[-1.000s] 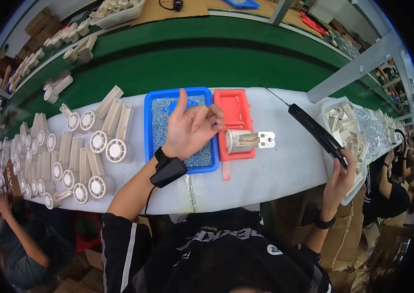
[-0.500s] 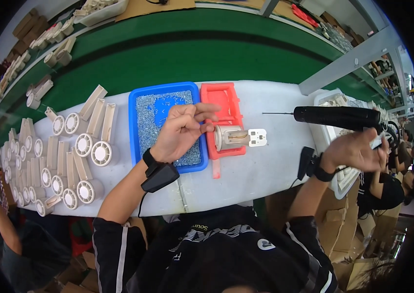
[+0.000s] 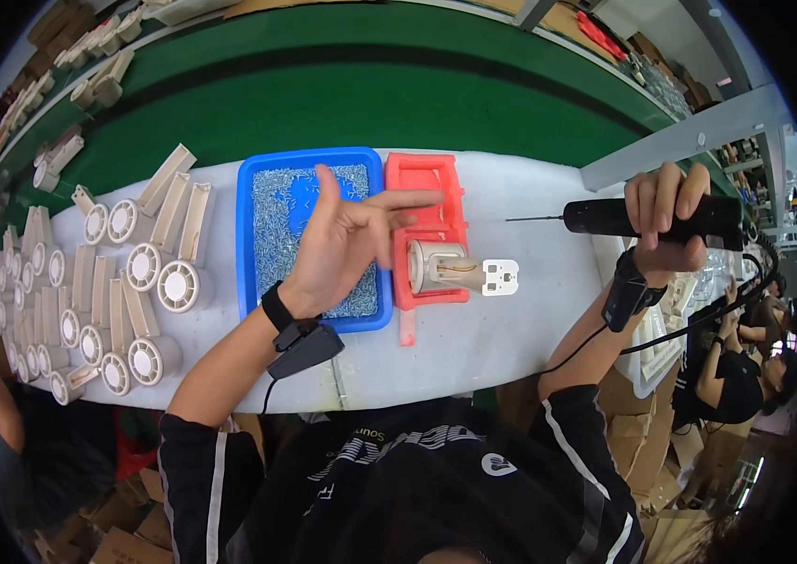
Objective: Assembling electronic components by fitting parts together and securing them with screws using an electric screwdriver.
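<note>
My right hand (image 3: 669, 211) is wrapped round a black electric screwdriver (image 3: 596, 217), whose long thin bit points left above the white table. Over the blue tray (image 3: 244, 216) of small metal screws (image 3: 276, 216), my left hand (image 3: 342, 240) has its thumb raised and index finger stretched out, the other fingers partly bent; I make out nothing held in it. Beside its fingertips sits a red fixture (image 3: 459, 221). A cream cylindrical housing (image 3: 424, 267) lies on its side in the fixture's near part, wires showing within, with a white slotted plate (image 3: 501, 277) at its right end.
Many cream housings with long arms (image 3: 143, 266) stand in rows at the left. A white bin of parts (image 3: 647, 352) is at the right, crossed by the screwdriver's black cord (image 3: 690, 331). A metal post (image 3: 690, 139) rises behind, beside the green belt (image 3: 370, 94). People work on both sides.
My right hand has come up and closed round the screwdriver, which it was below and beside before. My left hand's thumb and index finger have spread apart. The housing stays in the fixture.
</note>
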Tool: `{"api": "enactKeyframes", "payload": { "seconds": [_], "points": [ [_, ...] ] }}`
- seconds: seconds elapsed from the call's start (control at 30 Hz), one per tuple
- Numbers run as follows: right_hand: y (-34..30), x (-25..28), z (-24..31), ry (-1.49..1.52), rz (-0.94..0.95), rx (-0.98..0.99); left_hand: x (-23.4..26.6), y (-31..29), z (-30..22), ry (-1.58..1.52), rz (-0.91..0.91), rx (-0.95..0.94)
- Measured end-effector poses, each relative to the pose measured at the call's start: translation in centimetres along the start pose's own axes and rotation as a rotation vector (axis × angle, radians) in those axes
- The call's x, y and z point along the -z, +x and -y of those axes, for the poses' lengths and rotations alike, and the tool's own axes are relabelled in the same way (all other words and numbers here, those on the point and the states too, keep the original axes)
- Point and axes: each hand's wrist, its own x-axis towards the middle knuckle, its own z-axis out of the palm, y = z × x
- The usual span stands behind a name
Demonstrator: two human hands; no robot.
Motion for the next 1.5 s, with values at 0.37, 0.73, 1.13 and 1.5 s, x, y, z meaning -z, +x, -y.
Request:
{"api": "enactKeyframes", "payload": {
  "seconds": [0.37,0.73,1.13,1.5],
  "points": [
    [2.3,0.7,-1.0,0.014,0.114,-0.115,3.6,1.0,1.5,0.303,0.179,-0.170],
    [3.5,-0.7,-3.5,-0.160,-0.219,-0.049,3.3,0.8,0.7,0.322,0.058,-0.036],
    [3.1,-5.8,-0.3,-0.290,-0.371,0.061,3.6,0.9,0.2,0.371,0.176,-0.124],
    [-5.7,-1.8,14.6,0.306,-0.137,0.380,3.6,-0.4,1.3,0.758,0.360,-0.263]
  ]
}}
